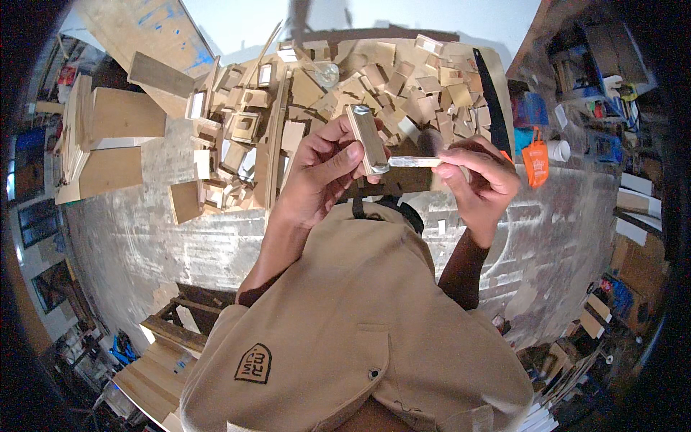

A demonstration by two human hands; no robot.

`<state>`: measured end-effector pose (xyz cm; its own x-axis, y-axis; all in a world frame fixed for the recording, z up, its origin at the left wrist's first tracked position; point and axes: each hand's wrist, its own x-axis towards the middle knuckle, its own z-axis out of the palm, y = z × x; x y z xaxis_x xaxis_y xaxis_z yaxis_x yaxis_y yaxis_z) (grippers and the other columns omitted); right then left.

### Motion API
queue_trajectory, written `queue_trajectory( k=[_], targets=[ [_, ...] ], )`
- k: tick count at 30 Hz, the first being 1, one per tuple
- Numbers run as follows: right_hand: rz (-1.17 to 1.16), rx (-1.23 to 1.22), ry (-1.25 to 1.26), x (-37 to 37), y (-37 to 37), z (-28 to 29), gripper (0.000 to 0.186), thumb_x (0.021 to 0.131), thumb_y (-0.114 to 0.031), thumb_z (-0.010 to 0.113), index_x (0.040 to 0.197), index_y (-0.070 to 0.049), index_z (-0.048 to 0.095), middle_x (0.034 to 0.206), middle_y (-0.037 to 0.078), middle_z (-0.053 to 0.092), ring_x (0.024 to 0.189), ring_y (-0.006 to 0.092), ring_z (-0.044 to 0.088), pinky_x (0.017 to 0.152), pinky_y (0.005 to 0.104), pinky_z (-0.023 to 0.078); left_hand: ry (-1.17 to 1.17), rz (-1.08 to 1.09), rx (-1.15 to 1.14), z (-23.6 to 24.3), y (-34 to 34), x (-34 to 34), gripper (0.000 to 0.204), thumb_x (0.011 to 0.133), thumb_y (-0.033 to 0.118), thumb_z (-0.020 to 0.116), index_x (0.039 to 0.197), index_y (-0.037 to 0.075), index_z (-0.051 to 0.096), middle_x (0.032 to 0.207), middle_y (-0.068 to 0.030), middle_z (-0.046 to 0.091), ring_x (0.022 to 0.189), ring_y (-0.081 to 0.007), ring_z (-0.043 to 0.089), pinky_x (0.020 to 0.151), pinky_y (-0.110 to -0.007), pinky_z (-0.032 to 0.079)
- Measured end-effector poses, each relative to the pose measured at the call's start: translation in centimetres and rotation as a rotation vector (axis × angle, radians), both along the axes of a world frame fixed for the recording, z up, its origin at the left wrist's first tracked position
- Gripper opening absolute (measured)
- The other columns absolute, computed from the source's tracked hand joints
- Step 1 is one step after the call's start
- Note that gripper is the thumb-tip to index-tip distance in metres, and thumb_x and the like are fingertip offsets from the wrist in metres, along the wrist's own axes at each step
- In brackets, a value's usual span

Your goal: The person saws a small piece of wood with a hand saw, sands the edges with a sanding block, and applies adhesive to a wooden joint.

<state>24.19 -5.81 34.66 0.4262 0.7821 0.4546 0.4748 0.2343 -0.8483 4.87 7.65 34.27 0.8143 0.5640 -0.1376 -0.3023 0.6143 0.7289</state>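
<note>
My left hand is closed around a narrow wooden block, thumb along its near side, held up above the worktable. Both ends of the block have a shiny, pale coating or cover; I cannot tell which. Pinched between the fingers of my right hand is a thin flat stick, pointing left. Its whitish, glossy tip meets the block's lower end. Behind my hands, many small wooden pieces lie heaped on the table, with a clear cup among them.
Stacked small wooden frames stand to the left, beside a long upright board. Larger panels lean farther left. A black strip lies along the table's right side. On the right are an orange bag and a white bucket.
</note>
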Motion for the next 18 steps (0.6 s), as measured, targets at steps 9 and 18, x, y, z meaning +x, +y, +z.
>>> queue_trajectory(
  k=[9,18],
  targets=[
    [0.059,0.001,0.106,-1.8,-0.3,0.3,0.019,0.073,0.002,0.079,0.091,-0.001,0.074,0.083,0.010,0.072,0.074,0.0185,0.067,0.067,0.0283,0.051,0.030,-0.029,-0.022,0.3,-0.8,-0.2,0.030,0.096,0.011,0.060,0.123,-0.003,0.057,0.103,-0.0079,0.066,0.084,-0.0126,0.063,0.072,-0.024,0.053],
    [0.057,0.028,0.219,-3.9,-2.2,-0.1,0.016,0.084,0.003,0.071,0.099,-0.001,0.072,0.088,0.011,0.072,0.074,0.0180,0.067,0.067,0.0286,0.052,-0.039,0.008,-0.026,0.0,-1.6,-1.1,0.031,0.095,0.009,0.062,0.123,-0.002,0.056,0.109,-0.0109,0.066,0.094,-0.0164,0.066,0.078,-0.029,0.057]
  ],
)
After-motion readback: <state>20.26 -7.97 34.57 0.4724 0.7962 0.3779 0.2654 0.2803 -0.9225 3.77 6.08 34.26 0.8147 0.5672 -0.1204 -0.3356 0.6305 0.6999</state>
